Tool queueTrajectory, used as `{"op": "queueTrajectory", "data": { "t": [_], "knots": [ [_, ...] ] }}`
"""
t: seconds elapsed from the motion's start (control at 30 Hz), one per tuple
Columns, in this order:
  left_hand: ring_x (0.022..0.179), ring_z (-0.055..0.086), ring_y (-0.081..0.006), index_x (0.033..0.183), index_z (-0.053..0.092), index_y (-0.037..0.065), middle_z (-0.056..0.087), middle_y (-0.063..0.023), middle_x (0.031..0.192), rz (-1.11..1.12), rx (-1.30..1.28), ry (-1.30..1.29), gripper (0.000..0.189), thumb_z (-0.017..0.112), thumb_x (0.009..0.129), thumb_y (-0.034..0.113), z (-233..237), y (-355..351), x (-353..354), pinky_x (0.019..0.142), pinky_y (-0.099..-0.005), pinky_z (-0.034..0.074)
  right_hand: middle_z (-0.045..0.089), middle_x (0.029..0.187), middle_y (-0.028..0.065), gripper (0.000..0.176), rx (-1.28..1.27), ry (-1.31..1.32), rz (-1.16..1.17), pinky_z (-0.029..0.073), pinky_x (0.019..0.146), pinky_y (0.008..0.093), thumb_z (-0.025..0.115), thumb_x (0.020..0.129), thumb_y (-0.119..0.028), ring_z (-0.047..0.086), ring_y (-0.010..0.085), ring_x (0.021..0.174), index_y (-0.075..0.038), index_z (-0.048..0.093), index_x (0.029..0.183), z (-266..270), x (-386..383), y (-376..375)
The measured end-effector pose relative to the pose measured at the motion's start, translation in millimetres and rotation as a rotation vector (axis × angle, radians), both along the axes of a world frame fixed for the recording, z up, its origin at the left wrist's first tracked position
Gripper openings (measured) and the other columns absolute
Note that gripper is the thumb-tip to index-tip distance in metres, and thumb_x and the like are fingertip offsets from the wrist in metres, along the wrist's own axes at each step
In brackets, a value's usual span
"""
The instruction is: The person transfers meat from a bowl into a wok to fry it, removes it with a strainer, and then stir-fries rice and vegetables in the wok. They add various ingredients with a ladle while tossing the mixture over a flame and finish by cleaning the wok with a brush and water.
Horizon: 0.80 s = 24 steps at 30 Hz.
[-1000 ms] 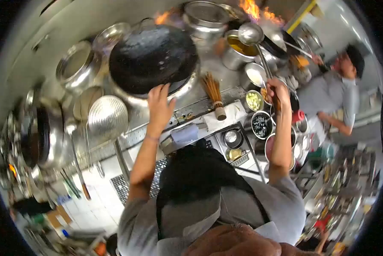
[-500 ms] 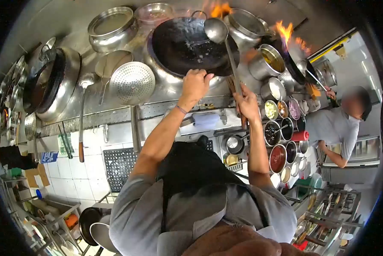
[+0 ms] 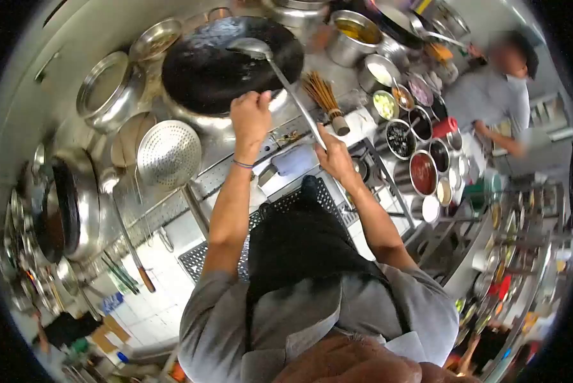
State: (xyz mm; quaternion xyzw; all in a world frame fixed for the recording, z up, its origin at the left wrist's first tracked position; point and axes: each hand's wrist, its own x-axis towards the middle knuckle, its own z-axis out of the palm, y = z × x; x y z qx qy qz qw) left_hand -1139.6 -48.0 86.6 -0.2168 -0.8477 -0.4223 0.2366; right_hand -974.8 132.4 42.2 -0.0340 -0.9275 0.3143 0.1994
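Note:
A large black wok (image 3: 200, 76) sits on the range in front of me. My left hand (image 3: 250, 120) is closed at its near rim, thumb on top; my own fingers hide what they grip. My right hand (image 3: 333, 155) is wrapped round the end of a long metal ladle (image 3: 293, 96). The ladle's bowl hangs over the far right part of the wok. A wet sheen shows on the wok's far inner wall. To the right of the ladle handle lies a bamboo wok brush (image 3: 323, 94).
A perforated skimmer (image 3: 169, 153) rests left of the wok. A second ladle (image 3: 125, 223) lies farther left. Sauce and ingredient pots, including one of red sauce (image 3: 423, 172), line the right side. Beyond them stands a co-worker (image 3: 484, 89) holding a ladle over another wok.
The view has turned, shifting the wok leftward. The ladle's bowl has moved from the wok's far right rim inward over the wok. Flames seen behind earlier no longer show.

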Motion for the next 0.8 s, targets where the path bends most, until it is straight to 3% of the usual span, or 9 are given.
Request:
{"op": "queueTrajectory", "data": {
  "t": [0.13,0.23,0.33,0.43,0.5,0.53,0.63,0.67,0.8],
  "knots": [
    [0.076,0.057,-0.0414,0.076,0.063,0.001,0.063,-0.0192,0.078,0.002,0.015,0.059,0.027,0.065,0.088,0.025,-10.9,1.1,-17.7,0.072,-0.0494,0.045,0.060,0.082,0.0183,0.063,0.187,0.052,-0.158,0.051,0.065,0.0463,0.066,0.078,0.000,0.061,0.0395,0.071,-0.012,0.052,0.138,-8.7,13.7,6.3],
    [0.077,0.057,-0.0411,0.076,0.063,0.001,0.063,-0.0191,0.078,0.021,0.014,0.039,0.028,0.065,0.088,0.025,-7.6,4.6,-22.5,0.072,-0.0493,0.044,0.059,0.079,0.0158,0.062,0.208,0.059,-0.227,0.050,0.060,0.0426,0.067,0.077,0.002,0.062,0.0356,0.068,-0.013,0.055,0.136,-10.9,33.8,11.5],
    [0.078,0.057,-0.0406,0.076,0.063,0.001,0.063,-0.0195,0.078,0.006,-0.020,0.049,0.028,0.065,0.089,0.026,-19.8,3.9,-29.7,0.073,-0.0489,0.044,0.062,0.082,0.0138,0.058,0.025,0.124,-0.226,0.052,0.060,0.0439,0.065,0.080,-0.001,0.064,0.0358,0.069,-0.012,0.054,0.136,-22.5,53.8,22.3],
    [0.067,0.057,-0.0397,0.071,0.060,-0.001,0.061,-0.0204,0.071,0.005,-0.041,-0.019,0.039,0.060,0.093,0.031,-22.0,6.8,-31.8,0.066,-0.0486,0.044,0.065,0.114,0.0244,0.055,-0.285,0.085,-0.237,0.053,0.083,0.0353,0.064,0.084,-0.004,0.068,0.0324,0.097,-0.005,0.051,0.137,13.1,86.3,20.2],
    [0.068,0.058,-0.0412,0.073,0.061,-0.001,0.062,-0.0211,0.072,-0.002,-0.073,-0.014,0.039,0.061,0.093,0.032,-26.4,7.3,-35.2,0.065,-0.0495,0.044,0.065,0.119,0.0224,0.055,-0.529,0.061,-0.302,0.051,0.089,0.0348,0.063,0.087,-0.006,0.065,0.0267,0.104,-0.002,0.047,0.139,25.4,118.5,25.0],
    [0.070,0.058,-0.0420,0.075,0.062,-0.002,0.063,-0.0217,0.074,-0.010,-0.074,0.045,0.039,0.061,0.094,0.033,-35.9,5.4,-44.3,0.065,-0.0497,0.045,0.067,0.116,0.0146,0.056,-0.687,0.031,-0.320,0.051,0.087,0.0321,0.062,0.090,-0.008,0.062,0.0191,0.105,0.001,0.043,0.141,29.2,133.4,28.5],
    [0.073,0.058,-0.0448,0.078,0.063,-0.003,0.063,-0.0232,0.076,0.031,-0.101,0.060,0.042,0.060,0.094,0.035,-43.4,8.8,-44.6,0.066,-0.0511,0.044,0.064,0.080,0.0033,0.056,-1.048,0.057,-0.413,0.044,0.047,0.0217,0.059,0.094,-0.008,0.056,0.0055,0.056,-0.001,0.038,0.146,61.5,191.7,46.9],
    [0.073,0.058,-0.0450,0.078,0.063,-0.003,0.063,-0.0238,0.077,0.044,-0.112,0.050,0.042,0.059,0.094,0.036,-43.4,10.3,-44.7,0.066,-0.0511,0.044,0.051,0.060,-0.0037,0.057,-1.099,0.177,-0.453,0.037,0.037,0.0231,0.057,0.095,-0.004,0.046,0.0064,0.040,-0.003,0.034,0.148,57.9,206.3,52.7],
    [0.075,0.058,-0.0460,0.083,0.065,-0.004,0.064,-0.0251,0.080,0.103,-0.147,0.031,0.043,0.058,0.095,0.037,-44.4,15.9,-42.0,0.068,-0.0519,0.045,0.050,0.056,-0.0019,0.053,-1.133,0.314,-0.653,0.038,0.035,0.0238,0.054,0.097,-0.009,0.046,0.0085,0.038,-0.001,0.036,0.146,75.3,267.9,80.7]
  ]
}}
